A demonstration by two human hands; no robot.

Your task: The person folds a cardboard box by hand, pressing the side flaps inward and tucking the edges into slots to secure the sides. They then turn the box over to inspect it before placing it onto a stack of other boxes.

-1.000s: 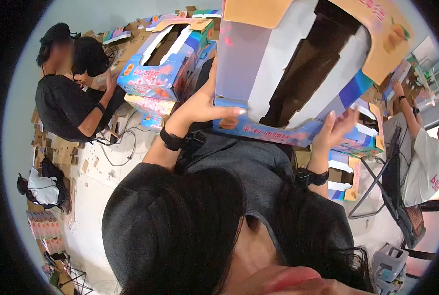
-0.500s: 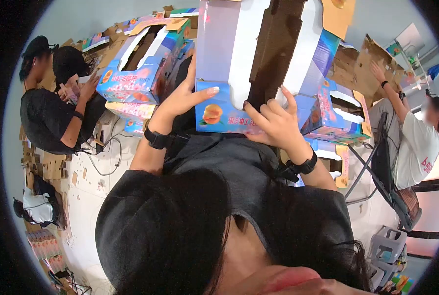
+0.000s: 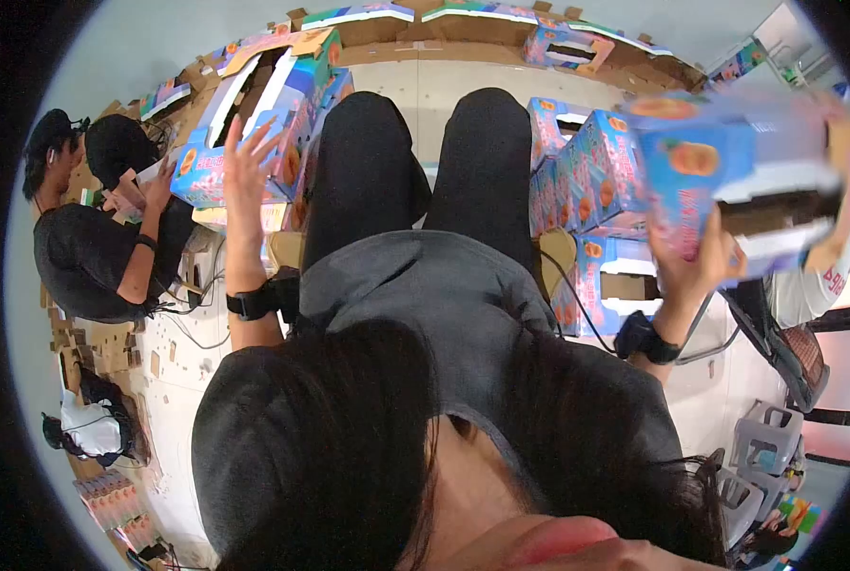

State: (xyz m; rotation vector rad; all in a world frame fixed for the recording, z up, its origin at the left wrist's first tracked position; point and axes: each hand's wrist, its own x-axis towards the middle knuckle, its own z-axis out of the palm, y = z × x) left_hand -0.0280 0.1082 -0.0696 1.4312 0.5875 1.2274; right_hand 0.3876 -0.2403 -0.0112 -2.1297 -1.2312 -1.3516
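Observation:
My right hand (image 3: 696,262) grips a printed cardboard box (image 3: 696,157) by its blue end, out to my right. This box is smeared by motion and tilted, with its cut-out opening in view. On the left, my left hand (image 3: 247,181) is raised with fingers spread and nothing in them. It overlaps a similar carton (image 3: 296,105) with a brown opening, which rests on other boxes beside my leg. Below the held box, more blue cartons (image 3: 607,171) stand stacked by my right leg.
A person in black (image 3: 97,238) sits at the left, handling a small piece. Another person's white shirt (image 3: 810,295) shows partly behind the held box. Flattened cardboard (image 3: 377,29) lines the far wall, grey stools (image 3: 767,438) stand lower right, and cables (image 3: 206,328) lie on the floor at left.
The box has gone from in front of me to my right, now in my right hand alone. My left hand has let go, moved left and spread its fingers.

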